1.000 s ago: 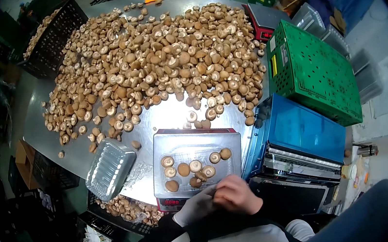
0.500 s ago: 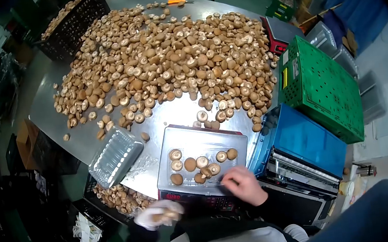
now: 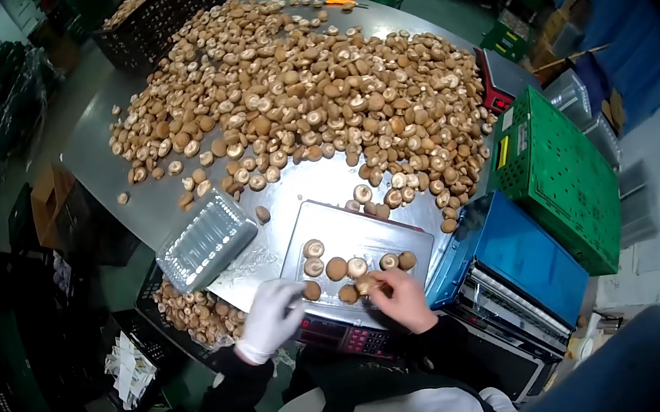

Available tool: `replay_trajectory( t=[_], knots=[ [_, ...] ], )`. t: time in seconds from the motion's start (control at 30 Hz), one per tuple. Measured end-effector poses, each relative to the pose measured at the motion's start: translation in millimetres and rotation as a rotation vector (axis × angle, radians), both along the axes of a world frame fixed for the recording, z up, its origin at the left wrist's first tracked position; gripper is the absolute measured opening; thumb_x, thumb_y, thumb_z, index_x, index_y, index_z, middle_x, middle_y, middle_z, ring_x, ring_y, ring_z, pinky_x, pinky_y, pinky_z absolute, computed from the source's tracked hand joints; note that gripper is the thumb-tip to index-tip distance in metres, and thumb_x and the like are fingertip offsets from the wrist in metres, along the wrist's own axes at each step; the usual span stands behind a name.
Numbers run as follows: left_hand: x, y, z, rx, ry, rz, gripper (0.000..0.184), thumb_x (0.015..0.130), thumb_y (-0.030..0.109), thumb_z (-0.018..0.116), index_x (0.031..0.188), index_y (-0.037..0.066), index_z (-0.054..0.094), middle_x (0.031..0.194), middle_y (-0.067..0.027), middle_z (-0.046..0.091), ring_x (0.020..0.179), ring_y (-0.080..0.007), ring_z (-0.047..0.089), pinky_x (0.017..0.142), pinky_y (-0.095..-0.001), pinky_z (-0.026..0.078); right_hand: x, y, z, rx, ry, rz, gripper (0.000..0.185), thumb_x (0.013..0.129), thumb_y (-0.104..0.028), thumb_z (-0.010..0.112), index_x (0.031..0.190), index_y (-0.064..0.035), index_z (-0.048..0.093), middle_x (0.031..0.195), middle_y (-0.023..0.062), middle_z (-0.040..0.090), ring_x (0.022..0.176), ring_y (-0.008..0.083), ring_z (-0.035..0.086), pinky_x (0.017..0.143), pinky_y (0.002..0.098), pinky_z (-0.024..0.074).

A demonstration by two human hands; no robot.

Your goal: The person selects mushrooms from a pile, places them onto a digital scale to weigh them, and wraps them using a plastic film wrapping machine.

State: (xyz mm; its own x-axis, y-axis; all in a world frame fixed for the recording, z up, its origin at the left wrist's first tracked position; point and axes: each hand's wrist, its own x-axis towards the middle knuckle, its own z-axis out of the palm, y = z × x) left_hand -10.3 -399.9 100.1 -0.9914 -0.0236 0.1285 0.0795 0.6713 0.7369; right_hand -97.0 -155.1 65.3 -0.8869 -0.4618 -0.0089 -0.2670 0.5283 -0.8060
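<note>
The person's bare right hand (image 3: 406, 299) has thumb and fingers drawn in around one mushroom (image 3: 365, 285), a narrow grip that appears to pinch it. The gloved left hand (image 3: 274, 317) is partly curled, its fingertips at another mushroom (image 3: 311, 290); whether it has hold of that one cannot be told.

About nine mushrooms, counting these two, lie spread out over the scale (image 3: 332, 221) under and just beyond the two grips, some cap up, some stem up. They seem to sit in a shallow clear tray, though its edges are hard to make out. Far more lie loose in a broad heap (image 3: 314, 83) on the worktop (image 3: 103, 157) beyond both grips, so only a small share is on the scale.

Beyond the left grip and off to its left, a clear plastic container (image 3: 205, 241) lies near the worktop's edge. Lower, left of that grip, a black crate holds more mushrooms (image 3: 195, 317). Another black crate (image 3: 156, 27), far beyond the left grip, is also filled with them. Right of the right grip stand a blue machine (image 3: 522, 243) and, past it, a green crate (image 3: 564, 175).
</note>
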Motion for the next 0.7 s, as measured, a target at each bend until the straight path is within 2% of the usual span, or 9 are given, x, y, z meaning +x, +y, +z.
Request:
replay_trajectory(
  t=[0.03, 0.1, 0.23, 0.33, 0.43, 0.5, 0.6, 0.67, 0.7],
  knots=[
    [-2.6, 12.1, -10.0, -0.021, 0.047, -0.066, 0.03, 0.075, 0.013, 0.069, 0.102, 0.005, 0.062, 0.098, -0.0108, 0.06, 0.094, -0.0295, 0.056, 0.083, -0.0383, 0.045, -0.9, 13.5, 6.1, -0.016, -0.157, -0.093, 0.026, 0.077, -0.017, 0.068, 0.096, 0.0004, 0.063, 0.08, 0.013, 0.064, 0.068, 0.0251, 0.063, 0.061, 0.0326, 0.0496],
    [-4.3, 28.4, -24.0, -0.144, 0.036, -0.104, 0.03, 0.074, 0.015, 0.068, 0.103, 0.008, 0.062, 0.096, -0.0087, 0.058, 0.093, -0.0279, 0.055, 0.082, -0.0387, 0.044, -0.2, 34.1, 2.8, 0.024, -0.165, -0.173, 0.026, 0.077, -0.015, 0.069, 0.097, -0.0001, 0.063, 0.079, 0.0131, 0.063, 0.069, 0.0225, 0.064, 0.062, 0.031, 0.0497],
    [-10.5, 50.3, -43.3, -0.197, 0.042, -0.175, 0.03, 0.076, 0.016, 0.067, 0.104, 0.01, 0.064, 0.096, -0.0068, 0.057, 0.093, -0.0268, 0.053, 0.085, -0.0386, 0.042, 5.4, 50.0, 4.1, 0.2, 0.057, -0.164, 0.027, 0.072, -0.012, 0.071, 0.094, -0.0005, 0.06, 0.086, 0.0139, 0.062, 0.073, 0.0276, 0.064, 0.064, 0.0331, 0.0513],
    [-15.5, 54.7, -36.7, -0.147, 0.013, -0.148, 0.029, 0.077, 0.017, 0.066, 0.105, 0.01, 0.063, 0.096, -0.0066, 0.057, 0.093, -0.0261, 0.053, 0.083, -0.0378, 0.042, 12.7, 47.3, -3.3, 0.098, 0.088, -0.191, 0.028, 0.07, -0.009, 0.073, 0.093, 0.0002, 0.058, 0.085, 0.0142, 0.06, 0.072, 0.027, 0.063, 0.063, 0.0331, 0.0508],
    [-20.7, 43.2, -21.2, 0.025, 0.063, -0.038, 0.022, 0.075, 0.009, 0.067, 0.097, 0.006, 0.065, 0.094, -0.0078, 0.06, 0.092, -0.027, 0.056, 0.083, -0.0372, 0.044, 11.4, 43.8, -16.9, -0.115, -0.006, -0.295, 0.027, 0.073, -0.01, 0.073, 0.094, -0.0007, 0.059, 0.081, 0.0082, 0.06, 0.067, 0.0175, 0.059, 0.061, 0.028, 0.049],
    [-25.6, 21.1, -11.6, -0.003, 0.203, 0.104, 0.02, 0.074, 0.005, 0.066, 0.094, 0.004, 0.064, 0.093, -0.011, 0.06, 0.09, -0.0289, 0.057, 0.081, -0.0375, 0.046, 14.5, 26.3, -10.3, -0.25, -0.32, -0.304, 0.027, 0.077, -0.012, 0.073, 0.098, -0.0022, 0.059, 0.08, 0.0046, 0.059, 0.068, 0.0137, 0.057, 0.063, 0.0265, 0.0486],
    [-34.3, -28.6, 23.2, -0.218, 0.234, 0.26, 0.028, 0.073, 0.002, 0.066, 0.1, 0.003, 0.062, 0.104, -0.0131, 0.056, 0.1, -0.0304, 0.054, 0.086, -0.0383, 0.044, 34.4, -23.0, 27.7, -0.37, -0.484, 0.416, 0.048, 0.082, -0.014, 0.071, 0.125, -0.0061, 0.05, 0.103, 0.0086, 0.057, 0.09, 0.017, 0.058, 0.077, 0.0293, 0.05],
    [-44.2, -47.0, 43.3, -0.275, 0.265, 0.294, 0.033, 0.071, 0.002, 0.066, 0.104, 0.002, 0.061, 0.108, -0.0145, 0.055, 0.101, -0.0329, 0.054, 0.087, -0.0394, 0.044, 43.5, -41.6, 36.6, -0.384, -0.295, 0.712, 0.051, 0.081, -0.01, 0.072, 0.127, -0.0065, 0.049, 0.117, 0.0124, 0.055, 0.103, 0.0245, 0.058, 0.087, 0.0329, 0.0496],
    [-50.0, -53.8, 48.8, -0.301, 0.279, 0.281, 0.034, 0.071, 0.002, 0.066, 0.104, 0.002, 0.061, 0.109, -0.0148, 0.055, 0.101, -0.0334, 0.054, 0.088, -0.0396, 0.044, 43.9, -45.4, 30.5, -0.361, -0.232, 0.715, 0.039, 0.081, -0.011, 0.071, 0.117, -0.0067, 0.056, 0.106, 0.0136, 0.059, 0.094, 0.0268, 0.06, 0.081, 0.0335, 0.0501]
  ],
)
